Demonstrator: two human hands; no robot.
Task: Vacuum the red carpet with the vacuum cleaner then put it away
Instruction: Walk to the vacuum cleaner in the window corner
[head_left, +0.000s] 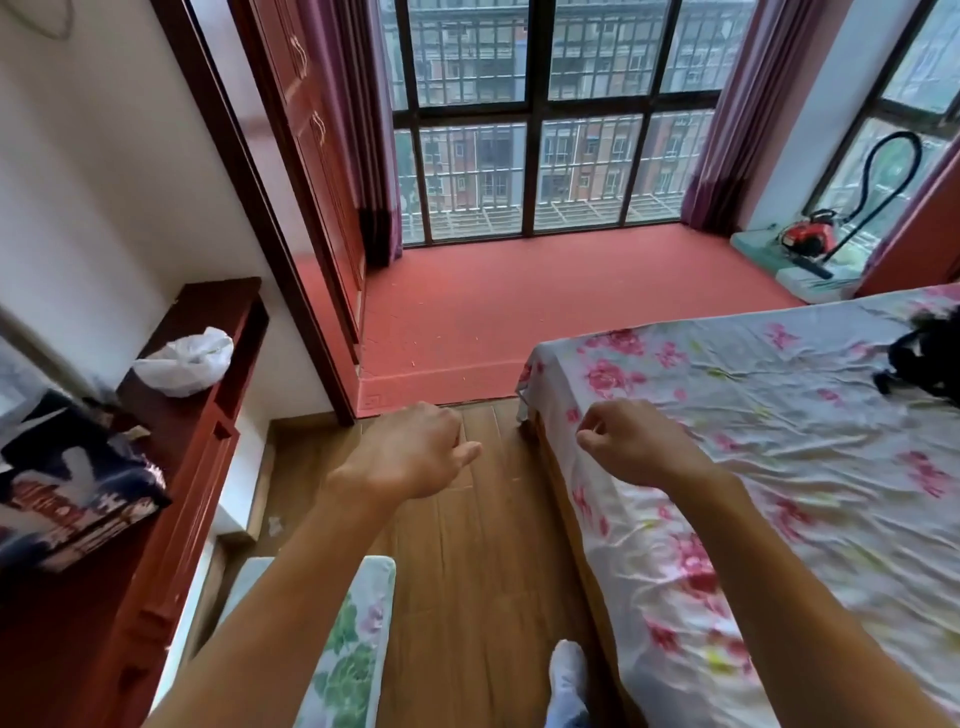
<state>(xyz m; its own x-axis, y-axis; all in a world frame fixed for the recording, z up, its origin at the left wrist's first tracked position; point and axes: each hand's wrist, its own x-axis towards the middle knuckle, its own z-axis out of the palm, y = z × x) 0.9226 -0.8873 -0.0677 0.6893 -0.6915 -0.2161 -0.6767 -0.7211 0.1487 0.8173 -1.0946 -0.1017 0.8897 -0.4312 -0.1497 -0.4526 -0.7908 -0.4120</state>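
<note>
**Both hands free, vacuum parked over in the far window corner**

So at this point neither hand had hold of anything. The left hand (415, 452) was stretched out over the wooden floor (467, 561) with its fingers loosely curled under and the thumb poking forward. The right hand (634, 441) hung over the near corner of the bed (779, 493), fingers drooping in a relaxed curl, and I couldn't tell if it was actually brushing the flowery sheet.

The vacuum cleaner (808, 236), a small red and black one, sat in the far right corner by the side window, on top of a pale greenish cushion (753, 245). Its black hose (889, 156) looped up against the glass. It was well apart from both hands.

The red carpet (519, 301) covered a raised platform in front of the big barred window (545, 119), one step up from the floor, with little bits of debris scattered across it. Purple curtains (374, 156) hung at the sides.

Other stuff: a crumpled white plastic bag (184, 361) on the dark red cabinet (208, 431) to the left, something black (930, 353) on the bed at the right edge, a floral mat (353, 649) down low, and a socked foot (569, 675) on the floor beside the bed.
</note>
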